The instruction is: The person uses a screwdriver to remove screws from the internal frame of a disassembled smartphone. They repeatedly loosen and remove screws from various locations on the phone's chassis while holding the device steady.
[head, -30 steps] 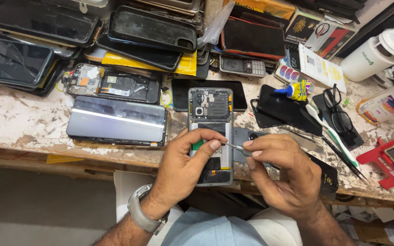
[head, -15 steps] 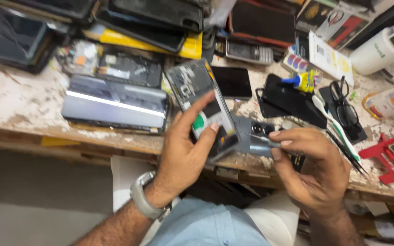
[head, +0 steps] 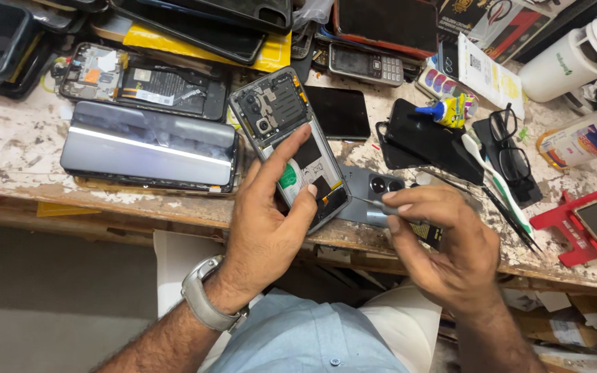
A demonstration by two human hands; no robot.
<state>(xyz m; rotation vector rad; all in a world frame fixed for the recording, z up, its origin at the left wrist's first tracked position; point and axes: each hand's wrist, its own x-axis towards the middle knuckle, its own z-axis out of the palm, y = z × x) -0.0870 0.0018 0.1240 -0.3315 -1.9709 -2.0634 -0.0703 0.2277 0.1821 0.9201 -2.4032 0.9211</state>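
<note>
Head view, we see left hand [head: 267, 228] gripping opened phone [head: 290, 141] tilted above table [head: 8, 148] edge, right hand [head: 443, 249] at 3 o'clock pinching small screwdriver [head: 374, 204], tip touching phone's lower end, grey phone back [head: 374, 197] beneath, glasses [head: 509, 148] at 2 o'clock.

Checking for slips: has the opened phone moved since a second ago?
Yes. The opened phone was flat beside the grey phone back; now the left hand holds it tilted up.

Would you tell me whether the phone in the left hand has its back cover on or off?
Off: the phone in the left hand shows its bare camera modules and inner parts.
</note>
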